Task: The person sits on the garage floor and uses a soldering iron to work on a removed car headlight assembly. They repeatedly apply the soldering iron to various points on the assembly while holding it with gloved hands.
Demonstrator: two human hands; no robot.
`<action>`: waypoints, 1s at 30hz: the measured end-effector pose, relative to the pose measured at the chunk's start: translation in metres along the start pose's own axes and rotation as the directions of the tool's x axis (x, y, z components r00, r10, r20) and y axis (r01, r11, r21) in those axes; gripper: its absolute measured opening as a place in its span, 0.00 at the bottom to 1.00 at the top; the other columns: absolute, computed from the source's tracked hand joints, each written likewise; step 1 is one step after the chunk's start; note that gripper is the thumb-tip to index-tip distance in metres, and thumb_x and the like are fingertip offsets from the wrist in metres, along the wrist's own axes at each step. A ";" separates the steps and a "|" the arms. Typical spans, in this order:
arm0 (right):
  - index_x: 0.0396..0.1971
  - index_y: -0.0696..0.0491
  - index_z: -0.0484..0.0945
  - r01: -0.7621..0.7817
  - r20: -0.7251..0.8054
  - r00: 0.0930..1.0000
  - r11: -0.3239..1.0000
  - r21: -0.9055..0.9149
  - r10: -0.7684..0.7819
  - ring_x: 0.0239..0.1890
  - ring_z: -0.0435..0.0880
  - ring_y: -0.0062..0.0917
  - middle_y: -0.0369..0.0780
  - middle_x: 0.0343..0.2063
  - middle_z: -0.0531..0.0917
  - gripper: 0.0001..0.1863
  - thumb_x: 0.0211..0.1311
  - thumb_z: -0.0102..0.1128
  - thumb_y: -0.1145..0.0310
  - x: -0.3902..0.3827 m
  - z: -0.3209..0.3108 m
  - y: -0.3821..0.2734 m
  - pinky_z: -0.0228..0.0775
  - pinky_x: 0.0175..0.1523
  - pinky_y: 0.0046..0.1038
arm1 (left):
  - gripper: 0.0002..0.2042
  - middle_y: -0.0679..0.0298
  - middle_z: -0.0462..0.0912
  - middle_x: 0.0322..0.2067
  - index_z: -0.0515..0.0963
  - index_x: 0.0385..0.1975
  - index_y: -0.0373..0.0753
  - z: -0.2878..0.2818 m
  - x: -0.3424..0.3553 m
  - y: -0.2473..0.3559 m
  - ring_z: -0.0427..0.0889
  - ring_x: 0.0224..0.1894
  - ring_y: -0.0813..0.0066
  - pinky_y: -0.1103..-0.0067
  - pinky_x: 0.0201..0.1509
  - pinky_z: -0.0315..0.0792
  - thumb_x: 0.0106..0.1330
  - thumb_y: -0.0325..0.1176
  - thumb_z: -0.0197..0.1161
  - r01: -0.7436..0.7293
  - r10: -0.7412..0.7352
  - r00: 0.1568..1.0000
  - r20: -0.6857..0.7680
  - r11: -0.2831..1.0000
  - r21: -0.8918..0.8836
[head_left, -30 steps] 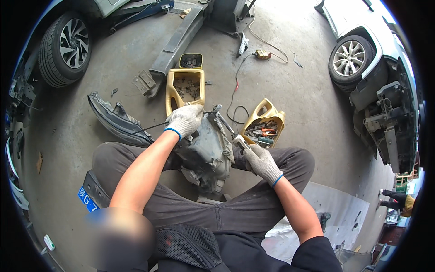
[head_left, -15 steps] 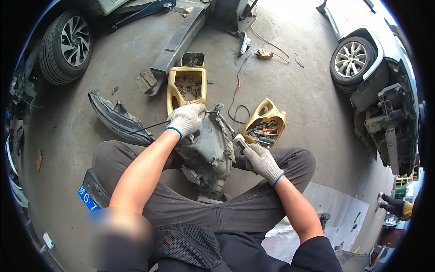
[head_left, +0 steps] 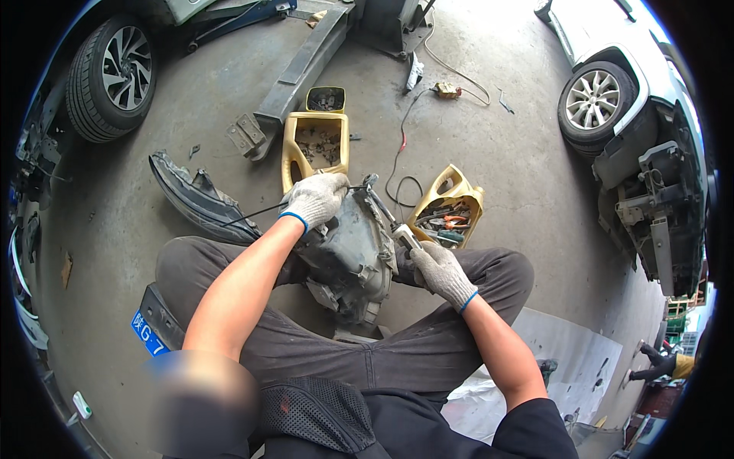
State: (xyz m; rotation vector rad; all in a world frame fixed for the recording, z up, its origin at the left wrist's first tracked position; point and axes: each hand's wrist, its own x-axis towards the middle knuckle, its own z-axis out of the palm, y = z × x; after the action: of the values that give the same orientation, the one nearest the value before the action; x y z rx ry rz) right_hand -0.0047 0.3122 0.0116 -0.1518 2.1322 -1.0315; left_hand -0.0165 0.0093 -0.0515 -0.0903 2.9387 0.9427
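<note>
My left hand (head_left: 315, 199), in a pale knit glove, is closed on a thin black rod (head_left: 262, 209) over the upper left of a dark plastic housing (head_left: 348, 268) between my legs. The rod's end reaches the housing's top corner. My right hand (head_left: 443, 271), also gloved, grips a hand tool (head_left: 405, 237) with a pale handle and a metal shaft; its tip points at that same corner, and whether they touch is unclear. A long lamp-like part (head_left: 199, 203) lies left of the housing. A cut yellow jug (head_left: 462, 195) holding pliers and other tools stands at the right.
Two yellow containers (head_left: 290, 141) of small parts stand ahead, beside a metal lift arm (head_left: 306, 53). Cars with wheels (head_left: 115, 76) flank me. A cord (head_left: 400, 161) crosses the floor. A white sheet (head_left: 573, 352) lies behind my right arm. A person's legs (head_left: 650, 363) show at far right.
The other person at the far right has shifted downward in the picture. My hands, the rod, the tool and the housing stay almost still.
</note>
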 end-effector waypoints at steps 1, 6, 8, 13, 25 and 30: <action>0.30 0.58 0.76 -0.001 0.001 1.000 1.000 0.002 0.001 0.18 0.78 0.22 0.39 0.18 0.78 0.20 0.72 0.49 0.55 0.000 0.000 0.000 0.71 0.25 0.28 | 0.13 0.49 0.85 0.42 0.83 0.44 0.38 0.000 0.000 -0.001 0.82 0.49 0.49 0.62 0.55 0.75 0.70 0.38 0.58 0.001 -0.001 1.000 -0.001 1.000 -0.002; 0.31 0.58 0.77 -0.010 -0.007 1.000 1.000 -0.008 0.010 0.19 0.78 0.22 0.39 0.18 0.79 0.20 0.72 0.49 0.55 -0.002 0.000 -0.005 0.71 0.26 0.28 | 0.12 0.49 0.85 0.42 0.83 0.44 0.39 0.001 0.000 -0.002 0.82 0.49 0.49 0.62 0.54 0.75 0.70 0.38 0.58 -0.014 0.014 1.000 -0.009 1.000 -0.014; 0.31 0.58 0.77 0.003 -0.011 1.000 1.000 -0.012 -0.003 0.19 0.77 0.22 0.39 0.18 0.79 0.20 0.72 0.49 0.55 -0.002 0.000 -0.003 0.70 0.27 0.28 | 0.12 0.50 0.85 0.42 0.83 0.44 0.39 0.000 0.000 -0.001 0.82 0.49 0.49 0.62 0.54 0.75 0.70 0.38 0.58 -0.017 0.016 1.000 -0.009 1.000 -0.017; 0.31 0.58 0.77 -0.006 -0.006 1.000 1.000 -0.005 0.006 0.19 0.77 0.22 0.38 0.19 0.79 0.20 0.72 0.49 0.55 -0.003 0.001 -0.005 0.70 0.27 0.28 | 0.13 0.52 0.85 0.46 0.83 0.47 0.45 -0.001 0.001 -0.003 0.82 0.53 0.52 0.62 0.58 0.74 0.71 0.40 0.54 0.008 -0.008 0.999 0.044 1.000 -0.007; 0.37 0.56 0.77 0.018 0.011 1.000 0.999 0.026 -0.019 0.16 0.74 0.19 0.36 0.17 0.77 0.18 0.74 0.48 0.56 -0.004 0.003 -0.006 0.66 0.22 0.25 | 0.12 0.49 0.85 0.43 0.84 0.45 0.38 -0.007 -0.003 0.005 0.82 0.50 0.49 0.64 0.55 0.75 0.69 0.36 0.59 -0.002 0.002 1.000 -0.002 0.998 -0.063; 0.34 0.56 0.77 0.000 0.022 1.000 1.000 0.023 0.000 0.18 0.75 0.19 0.36 0.19 0.78 0.20 0.73 0.48 0.53 -0.005 0.001 -0.008 0.67 0.24 0.24 | 0.12 0.50 0.85 0.43 0.84 0.45 0.38 -0.006 -0.003 0.005 0.82 0.50 0.49 0.64 0.55 0.75 0.69 0.36 0.59 0.006 -0.006 1.000 0.000 0.997 -0.077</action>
State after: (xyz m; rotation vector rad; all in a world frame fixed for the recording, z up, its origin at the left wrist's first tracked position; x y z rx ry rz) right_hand -0.0019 0.3083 0.0203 -0.1515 2.0996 -1.0498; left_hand -0.0145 0.0101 -0.0434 -0.1021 2.9012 1.0549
